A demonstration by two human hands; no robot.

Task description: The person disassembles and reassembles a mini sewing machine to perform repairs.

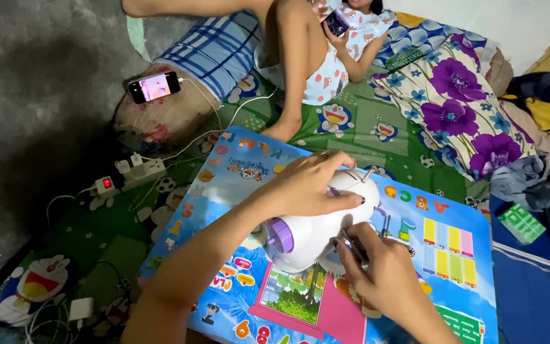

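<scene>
Threading looks to be my step: my left hand lies flat over the white mini sewing machine on the colourful alphabet board, while my right hand pinches a thin metal tool beside its needle end, needing steady aim.

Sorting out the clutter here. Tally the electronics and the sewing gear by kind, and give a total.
Mini sewing machine, white with a purple wheel, left hand on top, right hand at its needle side: 1
Phones, one on the pillow, one held by another person: 2
Power strip: 1
White chargers: 2
Total: 6
</scene>
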